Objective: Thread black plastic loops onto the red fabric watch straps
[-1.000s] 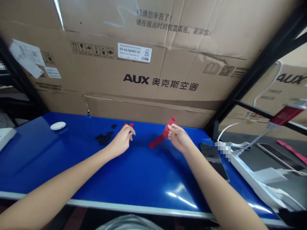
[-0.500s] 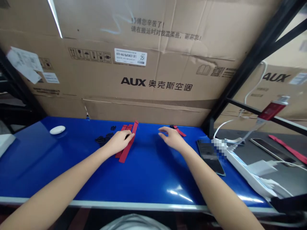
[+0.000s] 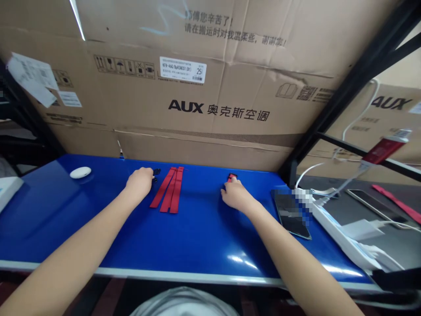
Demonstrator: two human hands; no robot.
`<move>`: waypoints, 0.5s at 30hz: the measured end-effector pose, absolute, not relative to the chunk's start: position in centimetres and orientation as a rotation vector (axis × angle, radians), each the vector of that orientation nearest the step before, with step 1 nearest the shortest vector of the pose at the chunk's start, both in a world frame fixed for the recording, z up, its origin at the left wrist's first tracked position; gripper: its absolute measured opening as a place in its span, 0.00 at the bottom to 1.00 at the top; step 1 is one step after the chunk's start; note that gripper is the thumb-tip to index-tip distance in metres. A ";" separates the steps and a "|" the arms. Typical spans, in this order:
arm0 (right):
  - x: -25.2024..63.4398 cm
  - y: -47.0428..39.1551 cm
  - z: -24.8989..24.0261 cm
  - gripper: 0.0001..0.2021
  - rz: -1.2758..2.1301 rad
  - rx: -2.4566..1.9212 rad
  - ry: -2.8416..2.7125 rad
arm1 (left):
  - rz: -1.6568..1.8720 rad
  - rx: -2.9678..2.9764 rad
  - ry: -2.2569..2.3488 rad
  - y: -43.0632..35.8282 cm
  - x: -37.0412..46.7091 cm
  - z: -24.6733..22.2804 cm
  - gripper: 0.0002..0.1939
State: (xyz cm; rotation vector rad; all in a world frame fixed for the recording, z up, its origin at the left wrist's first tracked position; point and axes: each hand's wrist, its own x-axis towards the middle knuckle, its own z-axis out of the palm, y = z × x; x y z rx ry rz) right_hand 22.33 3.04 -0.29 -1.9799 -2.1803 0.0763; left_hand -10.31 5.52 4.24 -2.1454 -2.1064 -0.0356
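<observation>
Left hand (image 3: 140, 183) is beside black pieces (image 3: 157, 171) at its two o'clock, grip hidden, cannot tell; red straps (image 3: 169, 193) lie fanned at its three; right hand (image 3: 236, 194) touches a buckled strap (image 3: 231, 177) at its twelve, grip likewise unclear

Tabletop (image 3: 197, 237), one: blue, glossy, pale front edging (image 3: 154, 274). Lying on it, counting 12 o'clock as the far side: at 9, white box (image 3: 8, 189), cropped; at 10, white oval object (image 3: 80, 172); between 10 and 11, red straps (image 3: 173, 193), several, partly overlapping; at 11, small black parts (image 3: 157, 171), partly hidden; between 1 and 2, buckled red strap (image 3: 230, 177), partly hidden; at 3, dark phone (image 3: 292, 215); farther out, white power strip (image 3: 348, 247).
</observation>
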 end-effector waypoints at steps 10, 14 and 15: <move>26.2 4.7 0.3 0.31 0.064 -1.698 -2.367 | -0.052 -1.964 -2.041 5.2 -9.8 2.2 0.25; 26.0 4.8 0.2 0.20 0.179 -1.622 -2.328 | -0.201 -2.029 -1.836 3.8 -7.8 2.5 0.23; 25.7 4.8 0.1 0.17 0.211 -1.598 -2.310 | -0.262 -2.085 -1.762 3.5 -7.1 2.4 0.22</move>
